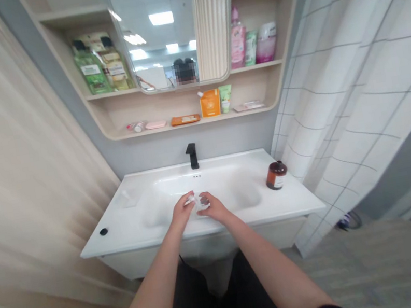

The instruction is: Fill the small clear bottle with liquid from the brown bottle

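Observation:
Above the front of the white sink basin (243, 189), both my hands are close together. My right hand (211, 206) is curled around a small clear container (201, 204), whose exact kind is hard to make out. Between the fingers of my left hand (183, 207) is a small white piece (191, 198), possibly a cap or nozzle, right beside the container. Whether the two parts are joined I cannot tell. A brown bottle (276, 176) with a pale label stands on the counter to the right. On the left lie a black cap (103, 231) and a clear, see-through item (129, 198).
A black faucet (192, 156) rises behind the basin. The mirror cabinet (188, 123) above holds green and yellow bottles (102, 68), pink bottles (237, 43), an orange pouch (210, 103) and small packets. Curtains hang on both sides, the right one (325, 118) checked.

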Motion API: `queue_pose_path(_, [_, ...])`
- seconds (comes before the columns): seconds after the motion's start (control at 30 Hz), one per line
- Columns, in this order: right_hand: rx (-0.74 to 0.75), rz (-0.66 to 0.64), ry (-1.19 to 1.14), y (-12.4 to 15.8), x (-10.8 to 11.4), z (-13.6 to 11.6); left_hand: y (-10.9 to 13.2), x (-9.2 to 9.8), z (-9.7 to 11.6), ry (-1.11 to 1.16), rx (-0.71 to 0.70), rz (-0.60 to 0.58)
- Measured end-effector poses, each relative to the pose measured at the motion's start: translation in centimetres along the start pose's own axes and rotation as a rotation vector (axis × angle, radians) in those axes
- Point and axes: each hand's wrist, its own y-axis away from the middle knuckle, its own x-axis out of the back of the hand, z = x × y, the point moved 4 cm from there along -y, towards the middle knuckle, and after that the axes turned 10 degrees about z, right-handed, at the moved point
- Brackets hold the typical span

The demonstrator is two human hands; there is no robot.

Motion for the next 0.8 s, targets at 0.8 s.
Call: queue_pose_path(0.8, [-0.023,0.007,-0.027,-0.21,-0.11,0.77,-0.23,-0.15,-0.65,-0.005,-0.072,0.013])
